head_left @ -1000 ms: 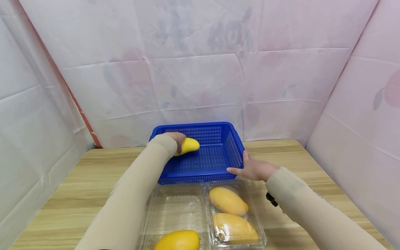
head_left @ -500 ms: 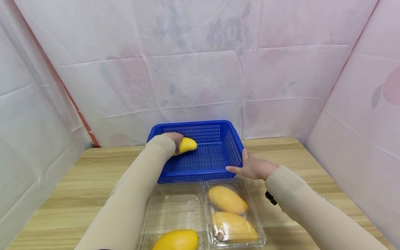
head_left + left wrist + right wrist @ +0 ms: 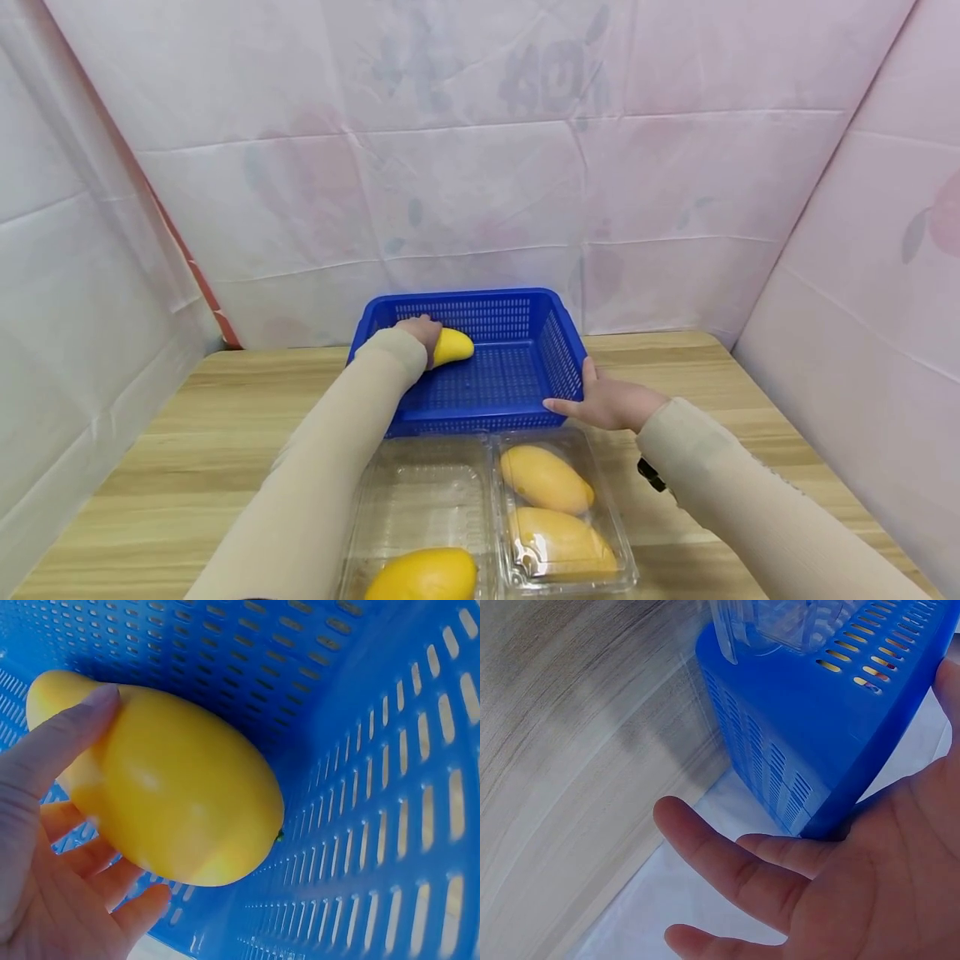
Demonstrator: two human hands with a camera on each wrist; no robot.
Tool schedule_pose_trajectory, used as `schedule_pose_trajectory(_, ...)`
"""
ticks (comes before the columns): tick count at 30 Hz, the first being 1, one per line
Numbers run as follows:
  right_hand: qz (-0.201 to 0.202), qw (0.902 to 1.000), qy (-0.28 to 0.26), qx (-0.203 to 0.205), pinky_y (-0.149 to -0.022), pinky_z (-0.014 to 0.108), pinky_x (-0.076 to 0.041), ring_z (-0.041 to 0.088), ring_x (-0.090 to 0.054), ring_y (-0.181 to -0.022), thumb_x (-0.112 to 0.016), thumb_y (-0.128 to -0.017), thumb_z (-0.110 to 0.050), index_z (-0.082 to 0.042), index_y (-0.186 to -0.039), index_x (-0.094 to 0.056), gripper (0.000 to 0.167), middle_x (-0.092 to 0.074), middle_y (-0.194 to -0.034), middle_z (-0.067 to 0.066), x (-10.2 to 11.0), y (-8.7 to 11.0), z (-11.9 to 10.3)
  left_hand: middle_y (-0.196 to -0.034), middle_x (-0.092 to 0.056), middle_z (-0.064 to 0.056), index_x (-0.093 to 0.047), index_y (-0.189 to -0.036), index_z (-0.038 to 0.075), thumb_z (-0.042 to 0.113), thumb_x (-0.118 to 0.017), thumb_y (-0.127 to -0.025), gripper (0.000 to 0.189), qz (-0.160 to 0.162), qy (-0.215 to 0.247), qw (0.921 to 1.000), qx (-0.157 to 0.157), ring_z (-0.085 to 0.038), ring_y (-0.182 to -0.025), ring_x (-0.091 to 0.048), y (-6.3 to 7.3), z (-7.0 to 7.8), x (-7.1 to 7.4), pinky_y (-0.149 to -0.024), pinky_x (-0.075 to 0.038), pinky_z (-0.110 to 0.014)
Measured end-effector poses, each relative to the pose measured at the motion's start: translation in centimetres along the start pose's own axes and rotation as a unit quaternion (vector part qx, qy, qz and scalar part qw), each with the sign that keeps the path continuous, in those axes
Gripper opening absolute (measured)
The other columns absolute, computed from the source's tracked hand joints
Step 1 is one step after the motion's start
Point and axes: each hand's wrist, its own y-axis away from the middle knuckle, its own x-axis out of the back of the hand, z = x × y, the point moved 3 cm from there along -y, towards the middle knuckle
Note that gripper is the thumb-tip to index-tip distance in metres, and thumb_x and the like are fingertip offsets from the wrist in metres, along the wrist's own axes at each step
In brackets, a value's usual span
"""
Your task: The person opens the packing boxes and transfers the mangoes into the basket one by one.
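Observation:
In the head view my left hand (image 3: 422, 335) reaches into the blue plastic basket (image 3: 480, 414) and holds a yellow mango (image 3: 455, 346) at its left end. The left wrist view shows the thumb lying over this mango (image 3: 187, 780) and the fingers under its side, close to the slotted wall. At the basket's near right corner is my right hand (image 3: 615, 404), its thumb at the front rim and a finger along the right side. Seen from the right wrist, the fingers (image 3: 727, 862) are straight and spread, some of them off the basket (image 3: 802, 720).
Before the basket lies a clear plastic container (image 3: 438, 475) in two halves. One mango (image 3: 425, 575) is in the left half; two mangoes, an upper one (image 3: 546, 479) and a lower one (image 3: 561, 543), sit in the right half. A pale cloth (image 3: 465, 200) hangs behind the wooden table (image 3: 180, 442).
The left hand has shifted slightly on the mango, which stays at the basket's left end. The right hand keeps its place at the corner.

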Motion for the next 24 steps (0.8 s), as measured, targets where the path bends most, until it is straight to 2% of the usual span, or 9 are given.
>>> schedule_pose_trajectory(4, -0.005, 1.0, 0.001, 0.001, -0.101, 0.059, -0.025, 0.052, -0.022, -0.129, -0.039, -0.081, -0.075, 0.015, -0.14, 0.011, 0.118, -0.004, -0.145, 0.038, 0.1, -0.2, 0.2, -0.11, -0.057, -0.009, -0.055, -0.122, 0.009, 0.018, -0.076, -0.077, 0.051, -0.004, 0.015, 0.9999, 0.006, -0.024, -0.097, -0.053, 0.0, 0.0, 0.3, -0.091, -0.043, -0.042)
schedule_pose_trajectory(8, -0.008, 1.0, 0.005, 0.001, -0.101, 0.059, -0.024, 0.052, -0.02, -0.129, -0.038, -0.081, -0.076, 0.014, -0.14, 0.012, 0.119, -0.002, -0.146, 0.037, 0.2, -0.4, 0.3, -0.107, -0.059, -0.006, -0.059, -0.115, 0.012, 0.017, -0.076, -0.077, 0.043, -0.017, 0.061, 0.9979, 0.015, -0.022, -0.093, -0.053, -0.2, -0.3, 0.5, -0.089, -0.043, -0.041)
schedule_pose_trajectory(12, -0.01, 0.9999, 0.007, -0.001, -0.101, 0.06, -0.024, 0.052, -0.02, -0.129, -0.039, -0.08, -0.076, 0.014, -0.14, 0.012, 0.119, -0.003, -0.146, 0.037, 0.3, -0.5, 0.4, -0.123, -0.055, -0.007, -0.053, -0.13, 0.014, 0.028, -0.072, -0.082, 0.053, -0.046, 0.088, 0.9947, 0.025, -0.023, -0.106, -0.05, 0.0, -0.6, 0.7, -0.097, -0.037, -0.043)
schedule_pose_trajectory(16, -0.012, 0.9999, 0.007, -0.001, -0.1, 0.06, -0.025, 0.052, -0.02, -0.129, -0.039, -0.079, -0.077, 0.014, -0.14, 0.012, 0.12, -0.003, -0.145, 0.038, 0.3, -0.7, 0.4, -0.139, -0.045, -0.009, -0.039, -0.143, 0.014, 0.036, -0.068, -0.085, 0.068, -0.057, 0.085, 0.9946, 0.019, -0.025, -0.122, -0.043, 0.8, -0.7, 1.4, -0.103, -0.031, -0.044)
schedule_pose_trajectory(21, -0.015, 0.9998, 0.014, -0.005, -0.099, 0.061, -0.026, 0.053, -0.022, -0.128, -0.038, -0.079, -0.077, 0.015, -0.139, 0.012, 0.122, -0.006, -0.144, 0.039, 0.3, -0.9, 0.5, -0.147, -0.035, -0.009, -0.03, -0.147, 0.013, 0.036, -0.064, -0.087, 0.073, -0.069, 0.101, 0.9925, 0.0, -0.026, -0.133, -0.032, 1.9, -0.6, 2.5, -0.107, -0.025, -0.044)
schedule_pose_trajectory(24, -0.016, 0.9998, 0.012, -0.007, -0.099, 0.061, -0.025, 0.053, -0.022, -0.128, -0.038, -0.079, -0.077, 0.016, -0.139, 0.012, 0.122, -0.006, -0.143, 0.04, 0.4, -1.1, 0.7, -0.149, -0.031, -0.008, -0.027, -0.148, 0.014, 0.039, -0.062, -0.088, 0.073, -0.069, 0.09, 0.9935, -0.009, -0.026, -0.136, -0.026, 2.3, -0.8, 3.0, -0.109, -0.022, -0.043)
